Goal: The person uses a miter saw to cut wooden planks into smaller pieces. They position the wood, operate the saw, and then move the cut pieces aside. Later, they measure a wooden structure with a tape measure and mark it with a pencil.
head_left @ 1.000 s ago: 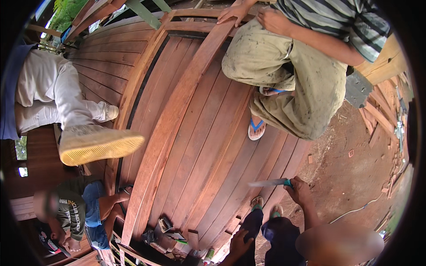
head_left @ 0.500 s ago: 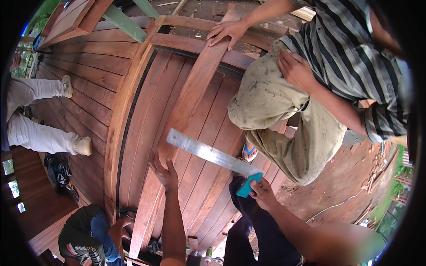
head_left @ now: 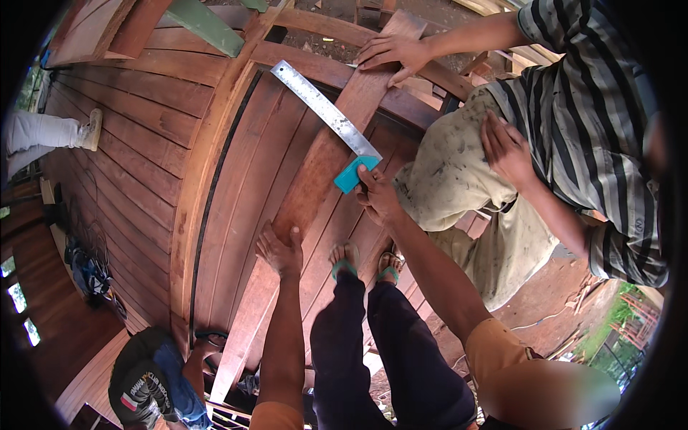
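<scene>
In my right hand is a try square with a teal handle and a metal blade. The handle is by the right edge of a long reddish wooden plank, and the blade reaches across the plank and past its left edge. My left hand grips the plank lower down, thumb on top and fingers at its left edge. At the far end, a co-worker's hand presses flat on the plank. That person wears a striped shirt and stained khaki trousers, their other hand resting near their knee.
Dark red floorboards spread to the left, with a raised wooden beam beside a black strip. Green posts stand at the upper left. Another person bends low at the lower left. Someone in white trousers stands farther left. Bare soil lies right.
My right hand has carried the try square up and leftward, so its blade now crosses the plank. My left hand has closed on the plank's edge. My sandalled feet now show more fully.
</scene>
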A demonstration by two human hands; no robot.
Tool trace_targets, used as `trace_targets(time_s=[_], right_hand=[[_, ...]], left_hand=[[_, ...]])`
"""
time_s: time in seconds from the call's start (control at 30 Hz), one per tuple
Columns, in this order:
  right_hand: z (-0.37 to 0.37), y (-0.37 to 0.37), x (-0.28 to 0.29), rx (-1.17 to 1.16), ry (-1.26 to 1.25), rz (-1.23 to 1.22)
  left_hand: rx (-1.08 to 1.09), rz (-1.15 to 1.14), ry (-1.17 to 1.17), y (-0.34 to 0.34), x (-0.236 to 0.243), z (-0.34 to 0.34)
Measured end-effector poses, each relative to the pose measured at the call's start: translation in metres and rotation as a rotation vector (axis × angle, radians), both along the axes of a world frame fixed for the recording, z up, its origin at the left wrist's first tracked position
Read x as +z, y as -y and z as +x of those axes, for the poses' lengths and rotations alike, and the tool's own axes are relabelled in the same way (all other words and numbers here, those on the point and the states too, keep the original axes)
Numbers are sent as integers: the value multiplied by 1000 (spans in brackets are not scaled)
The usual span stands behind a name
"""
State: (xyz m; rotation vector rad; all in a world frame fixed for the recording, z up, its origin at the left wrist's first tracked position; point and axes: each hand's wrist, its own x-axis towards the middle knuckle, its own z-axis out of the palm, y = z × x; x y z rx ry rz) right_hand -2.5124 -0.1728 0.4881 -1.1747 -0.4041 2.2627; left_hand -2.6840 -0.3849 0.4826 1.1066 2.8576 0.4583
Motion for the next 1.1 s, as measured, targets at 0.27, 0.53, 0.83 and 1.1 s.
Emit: trace_targets(time_s=[0.27, 0.53, 0.83, 1.1], right_hand=[[-6, -11, 7, -102, 397, 435], [31, -36, 58, 97, 1040, 1564], [68, -79, 98, 596, 1278, 2084], [92, -90, 105, 824, 1003, 2338]], left_hand=[[53, 267, 463, -49, 40, -9], [-438, 659, 1108, -210, 38, -15], [-621, 589, 865, -281, 24, -24], [-499, 636, 916, -267, 27, -5]])
